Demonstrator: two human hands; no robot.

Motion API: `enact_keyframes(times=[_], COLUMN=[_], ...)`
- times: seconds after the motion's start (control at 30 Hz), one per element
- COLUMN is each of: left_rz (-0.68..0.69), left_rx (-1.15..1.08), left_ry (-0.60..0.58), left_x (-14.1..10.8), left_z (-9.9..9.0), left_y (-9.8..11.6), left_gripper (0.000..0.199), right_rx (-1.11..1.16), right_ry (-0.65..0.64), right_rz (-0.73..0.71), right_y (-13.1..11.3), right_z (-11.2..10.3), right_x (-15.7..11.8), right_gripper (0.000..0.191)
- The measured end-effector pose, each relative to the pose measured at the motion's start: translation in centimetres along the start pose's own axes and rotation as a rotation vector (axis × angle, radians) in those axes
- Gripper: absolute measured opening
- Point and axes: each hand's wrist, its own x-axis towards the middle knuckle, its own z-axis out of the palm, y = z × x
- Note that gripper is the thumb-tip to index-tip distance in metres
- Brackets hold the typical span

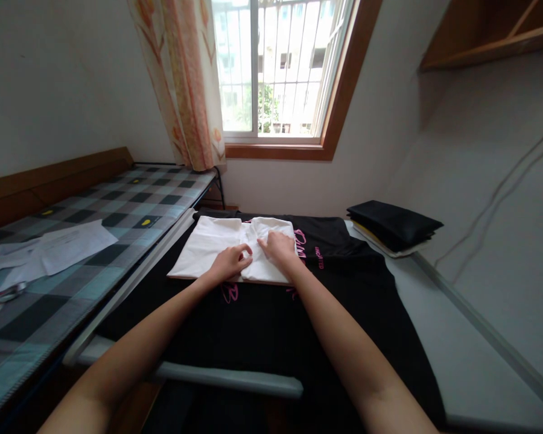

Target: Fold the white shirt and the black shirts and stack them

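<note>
Across the worktop (419, 307) I find black cloth (257, 328) spread, presumably as backing for the folded white cloth (196, 250) atop it, where my curled left hand (234, 261) and right hand (277, 247) apparently steady it, any pinch undeterminable.

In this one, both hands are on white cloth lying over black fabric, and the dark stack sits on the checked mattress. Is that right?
Not quite. The dark stack isn't on the checked mattress; the head view shows it on the pale tabletop at the right. The rest holds: left hand and right hand are on white cloth lying over black fabric.
</note>
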Motion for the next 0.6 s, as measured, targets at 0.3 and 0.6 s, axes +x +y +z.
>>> enact_keyframes(times=[0.3,0.6], left_rz=[0.288,0.614], left_rx=[0.07,0.159], left_ry=[0.054,-0.161], left_x=[-0.5,-1.3], left_z=[-1.1,-2.1], left_y=[-0.1,1.1], left_gripper=[0.035,0.032], right_rx=[0.018,0.078], right_ry=[0.112,0.226], right_rz=[-0.052,-0.119], right_y=[1.8,1.7], right_z=[0.8,1.8], right_x=[0.5,2.4], right_gripper=[0.044,0.037])
